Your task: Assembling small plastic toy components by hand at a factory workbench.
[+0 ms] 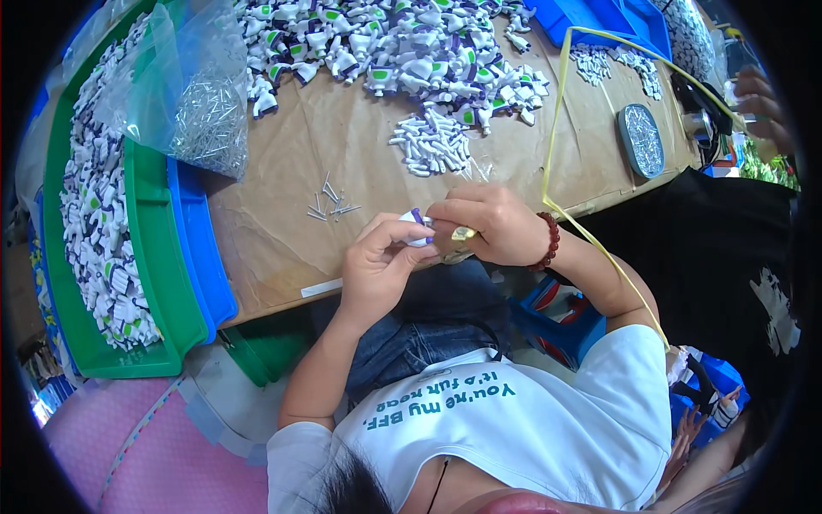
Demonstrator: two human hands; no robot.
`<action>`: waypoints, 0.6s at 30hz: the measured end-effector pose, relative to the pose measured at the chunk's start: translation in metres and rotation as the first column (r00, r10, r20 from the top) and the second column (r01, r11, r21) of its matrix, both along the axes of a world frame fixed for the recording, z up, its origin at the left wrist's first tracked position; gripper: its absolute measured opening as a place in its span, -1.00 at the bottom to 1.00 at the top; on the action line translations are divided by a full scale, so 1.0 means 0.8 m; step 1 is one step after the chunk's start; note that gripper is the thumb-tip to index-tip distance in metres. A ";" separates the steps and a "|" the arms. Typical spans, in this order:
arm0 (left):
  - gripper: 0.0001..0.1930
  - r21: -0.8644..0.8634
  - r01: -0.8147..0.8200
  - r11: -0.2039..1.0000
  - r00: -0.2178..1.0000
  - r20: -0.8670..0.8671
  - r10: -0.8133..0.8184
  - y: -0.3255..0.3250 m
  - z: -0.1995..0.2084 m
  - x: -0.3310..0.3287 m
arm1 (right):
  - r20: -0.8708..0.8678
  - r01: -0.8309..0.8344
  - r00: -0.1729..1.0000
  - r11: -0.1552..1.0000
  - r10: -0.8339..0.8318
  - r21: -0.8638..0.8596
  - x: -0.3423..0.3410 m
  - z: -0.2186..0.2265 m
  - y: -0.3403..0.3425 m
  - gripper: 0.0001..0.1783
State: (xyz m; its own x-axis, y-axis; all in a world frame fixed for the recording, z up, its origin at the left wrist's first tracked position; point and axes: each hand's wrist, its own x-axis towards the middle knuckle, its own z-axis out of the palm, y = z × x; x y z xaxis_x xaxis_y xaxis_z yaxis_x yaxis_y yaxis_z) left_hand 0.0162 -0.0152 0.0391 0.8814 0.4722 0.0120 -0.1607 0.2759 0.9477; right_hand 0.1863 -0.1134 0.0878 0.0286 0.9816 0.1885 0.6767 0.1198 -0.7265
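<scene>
My left hand (377, 261) grips a small white and purple toy part (416, 228) just over the near edge of the table. My right hand (488, 227), with a red bead bracelet and a gold ring, pinches the same part from the right. Whatever sits between its fingertips is hidden. A few loose metal pins (330, 206) lie on the brown paper just left of my hands. Beyond them lie a small heap of white pieces (432, 144) and a wide pile of white, green and purple toy parts (394, 43).
A clear bag of metal pins (201, 116) rests on a green tray (163, 283) of toy parts at the left, beside a blue tray (205, 265). A round tin of pins (642, 141) and another person's hand (762, 103) are at the right. A yellow strap (556, 111) crosses the table. A blue stool (561, 325) stands below.
</scene>
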 end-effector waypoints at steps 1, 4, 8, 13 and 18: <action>-0.82 -0.028 0.006 1.000 1.000 -0.002 -0.006 0.000 0.001 -0.001 | 0.015 -0.024 1.000 1.000 0.024 0.008 0.000 0.000 -0.001 -0.73; -0.83 -0.170 0.043 0.985 0.999 -0.001 -0.044 0.003 0.001 -0.002 | 0.066 -0.079 0.995 0.996 0.076 0.037 0.001 -0.004 -0.005 -0.68; -0.83 -0.426 0.086 0.901 0.996 0.004 -0.093 0.002 -0.011 0.000 | 0.114 -0.124 0.987 0.987 0.113 0.098 0.003 -0.008 -0.009 -0.62; -0.82 -0.307 -0.061 0.950 0.996 -0.075 0.039 -0.018 -0.015 0.012 | 0.217 -0.141 0.969 0.985 0.117 0.099 0.010 -0.015 -0.016 -0.64; -0.83 -0.545 -0.018 0.839 0.995 -0.088 -0.035 -0.026 -0.022 0.020 | 0.325 -0.104 0.943 0.990 0.069 0.093 0.012 -0.018 -0.033 -0.63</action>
